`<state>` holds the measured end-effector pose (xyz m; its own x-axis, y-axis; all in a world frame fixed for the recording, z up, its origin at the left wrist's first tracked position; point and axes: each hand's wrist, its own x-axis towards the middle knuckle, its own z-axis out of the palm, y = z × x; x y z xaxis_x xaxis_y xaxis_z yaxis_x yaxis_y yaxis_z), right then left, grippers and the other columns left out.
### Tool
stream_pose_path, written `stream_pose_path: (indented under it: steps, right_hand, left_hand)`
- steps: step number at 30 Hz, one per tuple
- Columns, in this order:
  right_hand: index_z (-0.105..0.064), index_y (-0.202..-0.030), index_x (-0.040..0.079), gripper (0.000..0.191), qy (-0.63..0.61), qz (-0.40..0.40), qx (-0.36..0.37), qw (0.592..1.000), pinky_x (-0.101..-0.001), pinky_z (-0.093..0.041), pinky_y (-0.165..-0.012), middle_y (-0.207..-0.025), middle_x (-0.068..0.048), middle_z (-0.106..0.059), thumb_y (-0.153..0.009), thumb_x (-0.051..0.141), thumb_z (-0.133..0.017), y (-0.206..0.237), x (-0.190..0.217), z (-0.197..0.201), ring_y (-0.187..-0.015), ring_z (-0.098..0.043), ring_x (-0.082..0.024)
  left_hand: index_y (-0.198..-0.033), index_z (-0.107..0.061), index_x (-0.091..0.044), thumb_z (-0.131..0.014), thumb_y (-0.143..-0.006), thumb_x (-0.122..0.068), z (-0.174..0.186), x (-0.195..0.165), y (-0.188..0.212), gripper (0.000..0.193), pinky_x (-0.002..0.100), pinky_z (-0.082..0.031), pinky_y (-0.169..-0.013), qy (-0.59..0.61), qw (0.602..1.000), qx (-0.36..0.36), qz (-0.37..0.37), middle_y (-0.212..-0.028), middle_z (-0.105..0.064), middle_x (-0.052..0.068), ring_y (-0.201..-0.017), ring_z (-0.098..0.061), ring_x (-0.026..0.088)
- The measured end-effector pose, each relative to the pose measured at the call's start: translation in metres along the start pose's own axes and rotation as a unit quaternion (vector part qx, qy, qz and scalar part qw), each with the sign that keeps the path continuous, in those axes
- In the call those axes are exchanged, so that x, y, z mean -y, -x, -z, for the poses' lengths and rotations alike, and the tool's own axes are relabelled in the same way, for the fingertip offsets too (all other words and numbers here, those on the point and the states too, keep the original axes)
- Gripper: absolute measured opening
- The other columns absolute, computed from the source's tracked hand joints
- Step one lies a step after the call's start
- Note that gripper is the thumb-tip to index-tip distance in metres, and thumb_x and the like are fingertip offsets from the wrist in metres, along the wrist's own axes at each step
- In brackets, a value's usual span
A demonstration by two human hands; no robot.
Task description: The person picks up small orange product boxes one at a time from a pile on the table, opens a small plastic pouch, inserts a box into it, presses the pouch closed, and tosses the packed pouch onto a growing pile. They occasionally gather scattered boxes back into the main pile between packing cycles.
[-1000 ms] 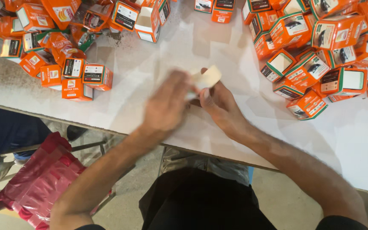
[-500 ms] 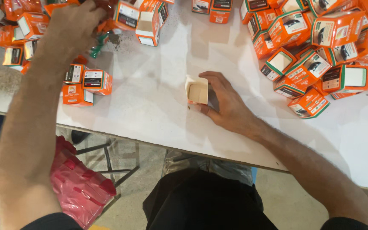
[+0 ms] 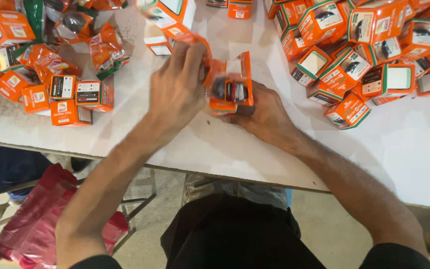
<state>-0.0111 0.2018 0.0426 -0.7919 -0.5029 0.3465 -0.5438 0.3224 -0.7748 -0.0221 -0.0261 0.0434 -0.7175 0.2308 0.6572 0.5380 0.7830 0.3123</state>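
Back from the far-left pile, the left hand now pinches an orange carton by its open flap, above the white worktop before the person. Behind it the right hand is curled around the carton's base; what it grips is hidden. Thin card looks light and crushable, best held by its edges. Beyond lie heaps of orange boxes

orange boxes: glossy printed cardboard | bench: smooth matt white | red bag: shiny crinkled plastic
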Motion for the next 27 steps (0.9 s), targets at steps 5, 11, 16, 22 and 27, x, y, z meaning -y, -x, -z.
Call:
stream_pose_path:
  steps: [5,11,16,22,27]
  right_hand:
    - [-0.066,-0.122,0.001,0.056,0.095,-0.036,-0.032,0.994,-0.0423,-0.054,-0.088,-0.107,-0.014,-0.070,-0.077,0.021,-0.093,-0.001,-0.003,0.004,-0.100,-0.069,-0.032]
    - [-0.066,-0.122,0.002,0.058,0.111,-0.025,-0.027,0.993,-0.0449,-0.050,-0.093,-0.107,-0.013,-0.071,-0.074,0.020,-0.093,0.004,-0.009,0.006,-0.104,-0.066,-0.033]
    - [-0.068,-0.124,0.005,0.059,0.104,-0.017,-0.016,0.994,-0.0453,-0.051,-0.091,-0.108,-0.013,-0.071,-0.072,0.018,-0.093,0.003,-0.010,0.005,-0.102,-0.066,-0.035]
    - [-0.066,-0.119,0.003,0.056,0.113,-0.007,-0.020,0.993,-0.0474,-0.050,-0.092,-0.108,-0.014,-0.070,-0.072,0.017,-0.092,0.006,-0.010,0.003,-0.103,-0.065,-0.037]
    - [-0.065,-0.122,0.001,0.057,0.108,-0.022,-0.004,0.994,-0.0479,-0.049,-0.092,-0.110,-0.015,-0.069,-0.073,0.016,-0.090,0.006,-0.009,0.002,-0.105,-0.063,-0.038]
  left_hand:
    - [-0.117,-0.051,-0.006,-0.076,-0.099,0.000,0.006,0.017,-0.042,0.032,0.036,-0.054,-0.066,0.168,0.948,0.027,0.270,-0.090,-0.056,0.014,-0.076,-0.063,0.024]
    - [-0.134,-0.046,0.000,-0.069,-0.092,0.013,0.028,-0.016,-0.001,0.050,0.033,-0.051,-0.106,0.292,0.951,-0.098,0.031,-0.124,-0.058,0.017,-0.121,-0.062,0.027]
    - [-0.130,-0.059,0.002,-0.079,-0.086,0.007,-0.001,-0.024,0.024,0.049,0.048,-0.054,-0.105,0.099,0.970,-0.036,-0.220,-0.112,-0.066,0.019,-0.117,-0.064,0.038]
    - [-0.134,-0.062,-0.001,-0.076,-0.086,-0.006,0.011,-0.017,0.023,0.050,0.056,-0.048,-0.114,0.008,0.963,0.063,-0.261,-0.112,-0.063,0.015,-0.132,-0.058,0.041]
    - [-0.132,-0.067,-0.003,-0.077,-0.083,-0.010,0.022,-0.020,0.015,0.050,0.063,-0.034,-0.121,0.018,0.967,0.143,-0.210,-0.122,-0.057,0.017,-0.143,-0.044,0.043]
